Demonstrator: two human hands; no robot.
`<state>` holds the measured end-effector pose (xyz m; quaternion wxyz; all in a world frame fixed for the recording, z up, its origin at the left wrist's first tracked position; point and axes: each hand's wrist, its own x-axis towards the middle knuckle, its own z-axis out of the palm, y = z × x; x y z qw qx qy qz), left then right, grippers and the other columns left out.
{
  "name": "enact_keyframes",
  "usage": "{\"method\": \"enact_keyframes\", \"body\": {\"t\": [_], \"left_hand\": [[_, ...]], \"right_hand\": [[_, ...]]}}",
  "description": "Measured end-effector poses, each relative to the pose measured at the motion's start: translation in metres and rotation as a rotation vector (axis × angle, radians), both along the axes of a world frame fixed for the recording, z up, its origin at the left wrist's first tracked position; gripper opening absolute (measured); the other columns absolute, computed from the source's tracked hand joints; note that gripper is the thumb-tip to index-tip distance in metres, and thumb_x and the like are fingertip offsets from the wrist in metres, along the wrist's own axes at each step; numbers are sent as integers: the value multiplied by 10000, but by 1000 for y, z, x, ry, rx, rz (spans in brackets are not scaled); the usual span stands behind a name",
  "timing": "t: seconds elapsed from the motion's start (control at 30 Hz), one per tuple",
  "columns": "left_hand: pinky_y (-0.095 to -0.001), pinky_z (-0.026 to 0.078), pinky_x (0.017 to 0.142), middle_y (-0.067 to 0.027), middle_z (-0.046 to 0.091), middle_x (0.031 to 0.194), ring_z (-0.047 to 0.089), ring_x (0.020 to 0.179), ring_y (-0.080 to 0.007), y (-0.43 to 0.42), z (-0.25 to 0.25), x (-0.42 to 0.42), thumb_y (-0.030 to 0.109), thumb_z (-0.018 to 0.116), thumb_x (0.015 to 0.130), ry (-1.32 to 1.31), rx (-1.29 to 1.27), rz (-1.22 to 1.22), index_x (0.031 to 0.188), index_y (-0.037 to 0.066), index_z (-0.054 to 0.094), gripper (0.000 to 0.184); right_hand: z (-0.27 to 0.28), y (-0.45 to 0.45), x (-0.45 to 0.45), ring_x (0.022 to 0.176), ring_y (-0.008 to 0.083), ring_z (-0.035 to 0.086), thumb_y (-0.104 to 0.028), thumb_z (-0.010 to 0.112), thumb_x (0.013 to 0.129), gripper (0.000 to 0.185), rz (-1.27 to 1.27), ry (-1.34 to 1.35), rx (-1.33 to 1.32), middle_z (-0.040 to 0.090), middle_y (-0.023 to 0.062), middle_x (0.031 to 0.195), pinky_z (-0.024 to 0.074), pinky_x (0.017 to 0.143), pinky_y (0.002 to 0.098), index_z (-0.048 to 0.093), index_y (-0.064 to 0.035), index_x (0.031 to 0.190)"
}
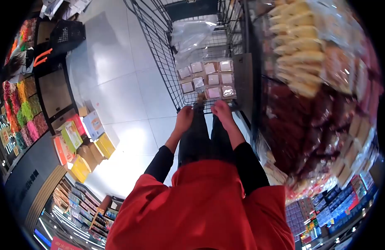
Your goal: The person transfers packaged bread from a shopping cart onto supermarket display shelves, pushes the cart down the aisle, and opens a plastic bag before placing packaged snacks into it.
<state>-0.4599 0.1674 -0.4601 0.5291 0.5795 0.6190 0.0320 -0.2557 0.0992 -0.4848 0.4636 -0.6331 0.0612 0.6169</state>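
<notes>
A wire shopping cart (162,62) stands in front of me. My left hand (185,118) is closed at the left of its near edge. Farther right along that edge, my right hand (222,111) has its fingers curled in. Both appear to grip the cart, though the bar inside the fingers is mostly hidden. Within the cart, just beyond my hands, lie several small square packs (213,79) in clear wrap, set in rows. Behind them is a crumpled clear plastic bag (192,35).
Close on the right, a display holds bagged pale yellow food (298,50) and dark red packages (300,125). Tiled floor (134,100) runs along the cart's left. Several colourful boxes (82,141) stand by the left shelving, with a black basket (67,35) farther up.
</notes>
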Motion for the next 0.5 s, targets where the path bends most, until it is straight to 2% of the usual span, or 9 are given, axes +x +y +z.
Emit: {"method": "enact_keyframes", "body": {"t": [0.03,0.1,0.13,0.17,0.23,0.27,0.33,0.43,0.5], "left_hand": [[-368,540,873,-184,728,1030,708,985,-319,4,-21,1,175,607,945,7,-23,14,1168,-38,643,311],[-368,537,877,-187,727,1045,705,991,-319,4,-64,18,191,600,968,-51,224,49,1226,-47,608,351],[-374,533,891,-197,726,1045,702,1003,-318,11,-78,31,232,618,966,-51,124,59,1199,-51,625,367],[-380,529,904,-207,726,1045,700,1014,-317,19,-94,44,273,636,964,-53,25,68,1173,-54,641,389],[-401,533,895,-224,728,1023,704,1024,-311,19,-175,53,309,652,943,-6,-208,-107,1093,-48,689,389],[-401,533,895,-224,728,1023,704,1024,-311,8,-219,57,309,652,943,-5,-231,-104,1093,-48,689,389],[-423,547,839,-215,738,944,723,958,-309,-2,-290,70,330,675,888,253,-360,22,996,-22,735,373],[-428,553,775,-193,742,879,729,852,-308,-1,-264,82,343,703,841,278,-242,-1,960,-6,749,372],[-419,549,738,-173,741,836,723,793,-308,-6,-263,75,382,741,811,194,-235,20,907,2,755,392]], "right_hand": [[-31,10,-4,888,181,651,-125,605,969,174,14,7,-23,640,55,955,547,835,294,633,-11,1097],[-78,3,-5,893,247,662,-29,577,928,166,-162,166,93,612,98,952,569,838,333,588,22,1086],[-94,-1,1,928,281,663,7,542,908,188,538,-414,213,599,113,961,576,856,348,559,25,1095],[-97,6,0,928,281,663,7,542,908,188,539,-411,192,599,113,961,576,856,348,559,25,1095],[-92,36,2,934,274,658,-46,570,929,228,-328,310,-243,618,122,989,573,858,349,560,15,1148],[-117,25,5,975,268,647,-128,587,957,286,-329,358,-234,631,131,1070,566,871,357,552,-13,1217],[-117,31,12,1004,272,641,-160,594,963,324,-374,356,-248,626,139,1115,564,877,365,534,-20,1250],[-119,30,20,1013,260,620,-201,605,972,386,-430,373,-247,609,125,1146,553,887,367,497,-36,1305],[-95,44,26,922,225,602,-201,601,978,360,-415,316,-394,600,89,1062,542,864,348,505,-46,1288]]}}
